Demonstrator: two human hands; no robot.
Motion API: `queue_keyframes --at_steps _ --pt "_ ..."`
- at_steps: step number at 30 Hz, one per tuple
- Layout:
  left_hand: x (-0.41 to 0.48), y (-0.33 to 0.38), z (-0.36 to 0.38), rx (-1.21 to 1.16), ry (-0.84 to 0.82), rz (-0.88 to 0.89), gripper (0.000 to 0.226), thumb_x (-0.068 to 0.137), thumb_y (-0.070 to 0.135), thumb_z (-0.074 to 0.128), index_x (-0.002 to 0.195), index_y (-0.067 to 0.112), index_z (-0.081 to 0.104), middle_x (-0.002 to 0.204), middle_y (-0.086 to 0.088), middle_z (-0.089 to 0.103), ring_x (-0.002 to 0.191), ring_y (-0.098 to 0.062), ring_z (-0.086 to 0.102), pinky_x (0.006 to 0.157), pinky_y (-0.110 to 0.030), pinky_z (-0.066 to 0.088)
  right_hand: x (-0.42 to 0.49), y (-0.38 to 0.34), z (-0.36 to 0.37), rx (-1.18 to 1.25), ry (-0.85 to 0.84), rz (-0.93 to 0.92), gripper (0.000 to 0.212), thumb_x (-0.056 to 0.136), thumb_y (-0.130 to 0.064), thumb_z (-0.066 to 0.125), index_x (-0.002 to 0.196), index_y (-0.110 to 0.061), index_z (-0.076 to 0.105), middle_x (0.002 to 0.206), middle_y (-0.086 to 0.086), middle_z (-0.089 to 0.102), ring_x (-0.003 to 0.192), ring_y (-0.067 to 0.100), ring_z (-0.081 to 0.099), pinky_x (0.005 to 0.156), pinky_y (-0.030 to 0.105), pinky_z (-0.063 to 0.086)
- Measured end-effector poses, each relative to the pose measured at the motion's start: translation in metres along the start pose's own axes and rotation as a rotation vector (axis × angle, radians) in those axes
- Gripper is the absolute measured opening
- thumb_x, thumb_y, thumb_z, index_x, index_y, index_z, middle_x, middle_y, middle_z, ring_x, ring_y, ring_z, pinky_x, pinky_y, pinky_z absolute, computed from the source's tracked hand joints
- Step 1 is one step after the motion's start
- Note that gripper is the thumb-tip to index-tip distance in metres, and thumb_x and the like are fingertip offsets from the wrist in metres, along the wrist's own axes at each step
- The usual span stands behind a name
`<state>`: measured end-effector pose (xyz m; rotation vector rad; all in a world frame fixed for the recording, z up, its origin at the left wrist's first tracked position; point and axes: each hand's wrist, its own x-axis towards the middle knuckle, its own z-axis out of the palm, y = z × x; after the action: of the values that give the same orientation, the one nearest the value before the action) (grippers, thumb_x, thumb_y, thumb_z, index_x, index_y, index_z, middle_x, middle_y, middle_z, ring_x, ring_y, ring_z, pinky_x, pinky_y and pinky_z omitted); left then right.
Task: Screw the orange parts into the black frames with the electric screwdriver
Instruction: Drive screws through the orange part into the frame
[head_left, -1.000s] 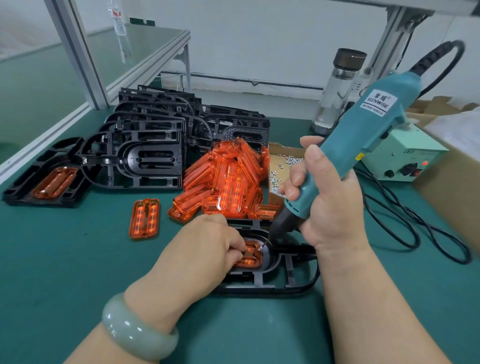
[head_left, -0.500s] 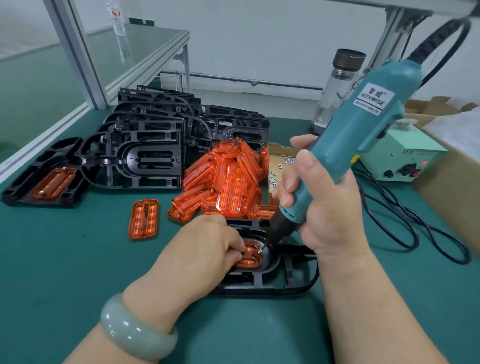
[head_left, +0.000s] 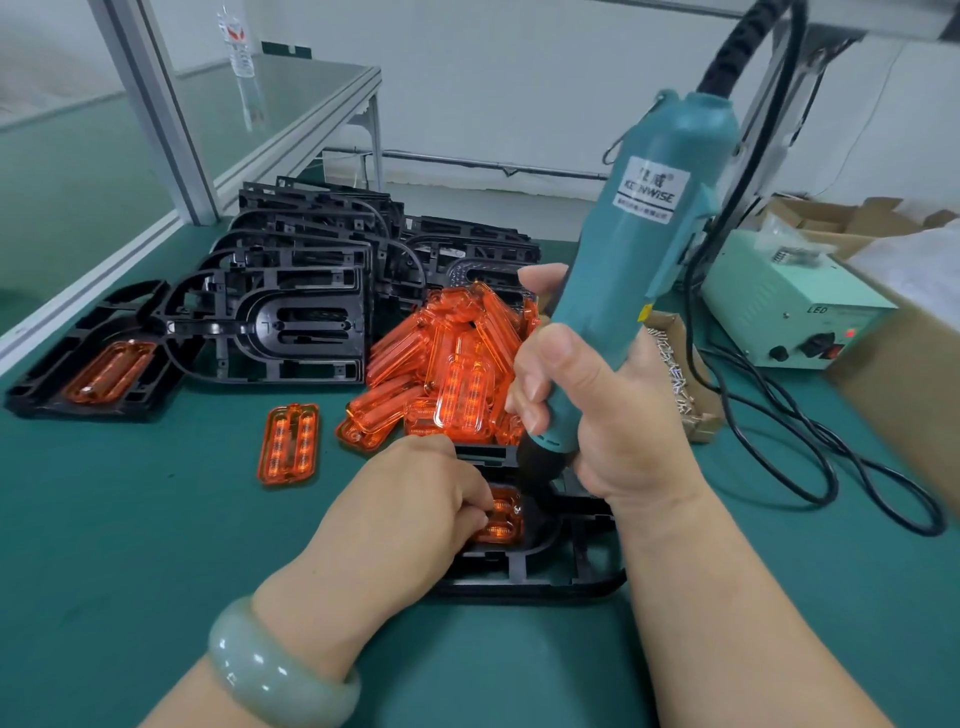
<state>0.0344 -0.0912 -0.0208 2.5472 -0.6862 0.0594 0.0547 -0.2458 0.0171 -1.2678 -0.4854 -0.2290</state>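
Green matting covers a factory workbench (head_left: 130, 545) where a person's right hand (head_left: 613, 415) wraps around a teal electric screwdriver (head_left: 639, 260), held near upright so its tip bears on a translucent orange plastic part (head_left: 501, 525) seated in a black moulded plastic frame (head_left: 545, 577). The left hand (head_left: 405, 519), fingers curled onto that part, apparently steadies it against twisting. A heap of loose orange parts (head_left: 452, 374) and stacked empty frames (head_left: 311, 270) lie just behind, within reach.
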Motion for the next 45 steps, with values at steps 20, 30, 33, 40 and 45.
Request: queue_keyframes --at_steps 20,30,33,40,45 --pt "-0.004 -0.001 0.000 0.007 -0.007 0.027 0.017 0.088 0.035 0.061 0.101 0.035 0.071 0.084 0.014 0.045 0.086 -0.003 0.039 0.076 -0.019 0.035 -0.009 -0.002 -0.008 0.160 0.054 0.019 0.054 0.071 -0.047 0.078 0.106 -0.015 0.054 0.058 -0.006 0.051 0.042 0.009 0.047 0.056 0.027 0.045" --pt "-0.004 0.000 -0.001 -0.008 -0.013 0.017 0.013 0.088 0.033 0.060 0.094 0.033 0.071 0.081 0.014 0.044 0.081 -0.004 0.041 0.073 -0.021 0.038 -0.005 0.001 -0.003 0.108 -0.007 0.026 0.018 0.079 -0.023 0.065 0.097 -0.022 0.062 0.055 -0.004 0.050 0.039 0.011 0.045 0.049 0.029 0.042" --pt "-0.004 0.000 -0.001 -0.010 -0.006 0.015 0.014 0.088 0.034 0.060 0.096 0.034 0.071 0.083 0.014 0.046 0.083 -0.004 0.042 0.074 -0.020 0.039 -0.005 0.002 -0.004 0.129 0.013 0.029 0.014 0.077 -0.019 0.065 0.091 -0.022 0.062 0.054 -0.004 0.049 0.038 0.011 0.044 0.049 0.028 0.041" --pt "-0.003 0.000 0.001 0.001 0.001 0.001 0.014 0.088 0.035 0.060 0.098 0.034 0.071 0.085 0.013 0.046 0.088 -0.005 0.044 0.078 -0.024 0.041 -0.010 0.000 -0.007 0.144 0.017 0.015 0.014 0.075 -0.016 0.063 0.082 -0.029 0.063 0.051 -0.006 0.048 0.038 0.010 0.043 0.051 0.028 0.041" --pt "-0.004 0.001 0.001 0.001 0.006 0.009 0.014 0.087 0.035 0.061 0.096 0.034 0.071 0.085 0.013 0.047 0.089 -0.007 0.048 0.079 -0.024 0.042 -0.008 0.000 -0.009 0.157 -0.001 0.036 0.019 0.076 -0.014 0.064 0.093 -0.018 0.058 0.053 -0.004 0.049 0.039 0.010 0.044 0.051 0.029 0.042"
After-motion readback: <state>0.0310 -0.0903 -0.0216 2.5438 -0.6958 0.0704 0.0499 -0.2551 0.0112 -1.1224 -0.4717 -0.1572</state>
